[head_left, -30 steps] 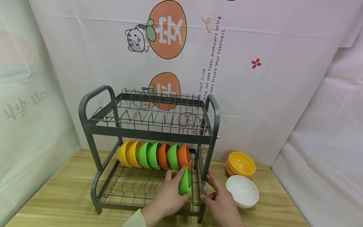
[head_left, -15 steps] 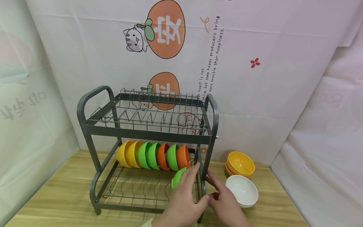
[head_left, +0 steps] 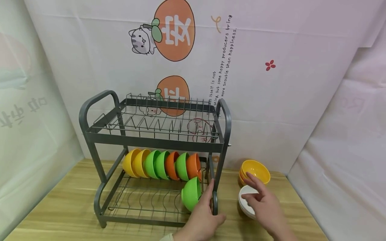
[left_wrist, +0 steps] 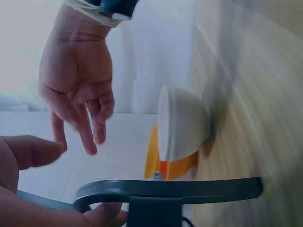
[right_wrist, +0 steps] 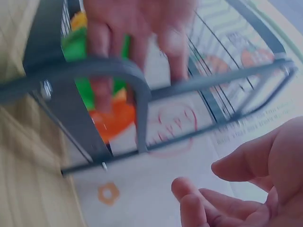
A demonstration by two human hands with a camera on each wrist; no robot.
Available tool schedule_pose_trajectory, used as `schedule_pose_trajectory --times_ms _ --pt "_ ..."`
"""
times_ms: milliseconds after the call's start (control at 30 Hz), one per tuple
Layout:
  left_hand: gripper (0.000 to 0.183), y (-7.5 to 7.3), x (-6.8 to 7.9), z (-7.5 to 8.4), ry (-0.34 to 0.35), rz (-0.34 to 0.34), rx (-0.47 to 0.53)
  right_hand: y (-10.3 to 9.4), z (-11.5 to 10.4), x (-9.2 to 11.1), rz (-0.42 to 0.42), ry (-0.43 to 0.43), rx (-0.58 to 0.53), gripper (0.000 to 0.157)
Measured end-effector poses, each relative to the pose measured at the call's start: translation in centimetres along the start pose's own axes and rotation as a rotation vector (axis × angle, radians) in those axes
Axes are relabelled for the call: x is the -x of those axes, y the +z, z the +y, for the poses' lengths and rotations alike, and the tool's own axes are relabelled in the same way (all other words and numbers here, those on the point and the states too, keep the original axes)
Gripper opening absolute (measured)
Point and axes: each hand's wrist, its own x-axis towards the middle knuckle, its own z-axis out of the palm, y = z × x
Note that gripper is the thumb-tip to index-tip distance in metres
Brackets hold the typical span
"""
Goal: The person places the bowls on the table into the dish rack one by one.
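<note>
Bench surface: pale wood-grain tabletop, brownish streaks running across it. Behind it hangs a white printed backdrop, lightly creased and pinkish toward the upper right. Further white cloths close off both sides, a left side cloth with faint lettering and a right side cloth with soft folds. Prints on the backdrop: large orange fruit motif with a grey-striped cat beside it, a line of English lettering, small red flower.

On the table, a dark grey two-tier dish rack. Lower tier, back row, left to right: two yellow bowls, two green, one orange, one green, one orange, all on edge and close together. Front row, right end: a single green bowl on edge in the wires, rounded side facing left.

Left hand beside the rack's right side, just by that green bowl; fingers extended, grasping nothing. Whether it touches rail or bowl, cannot tell.

Right hand over the white bowls, fingers loosely bent, holding nothing; the left wrist view shows a gap between hand and bowls. The white bowls sit nested on the tabletop, right of the rack. Just behind them, a second stack topped by a yellow bowl, orange showing below its rim.
</note>
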Motion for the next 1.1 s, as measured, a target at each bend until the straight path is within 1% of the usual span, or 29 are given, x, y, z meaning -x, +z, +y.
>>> schedule_pose_trajectory --times_ms 100,167,300,433,500,567,733,867,967,1100 --pt "0.103 0.2 -0.1 -0.6 0.026 0.002 -0.017 -1.6 0.8 -0.3 0.007 0.020 0.076 0.067" --pt "0.104 0.4 -0.2 -1.0 0.055 0.002 -0.025 -2.7 1.6 -0.5 -0.018 0.053 0.131 0.067" --pt "0.103 0.5 -0.4 -1.4 0.078 0.012 -0.026 -4.6 3.3 -1.0 -0.081 0.112 0.215 0.069" --pt "0.100 0.6 -0.4 -1.5 0.082 0.027 -0.026 -5.7 5.2 -1.6 -0.109 0.148 0.317 0.070" --pt "0.099 0.7 -0.5 -1.5 0.071 0.033 -0.031 -5.9 6.1 -1.8 -0.114 0.178 0.333 0.070" --pt "0.099 0.8 -0.5 -1.5 0.058 0.037 -0.038 -5.8 7.0 -1.9 -0.126 0.213 0.289 0.068" --pt "0.098 0.9 -0.5 -1.5 0.049 0.035 -0.058 -5.1 9.1 -2.2 -0.142 0.316 0.094 0.064" --pt "0.096 1.0 -0.3 -1.4 0.065 0.027 -0.100 -4.8 10.0 -2.4 -0.122 0.324 0.111 0.061" --pt "0.095 1.1 -0.2 -1.4 0.063 0.024 -0.122 -4.7 10.2 -2.5 -0.117 0.308 0.133 0.059" --pt "0.094 1.1 -0.2 -1.3 0.044 0.026 -0.130 -4.4 10.2 -2.5 -0.106 0.300 0.096 0.060"
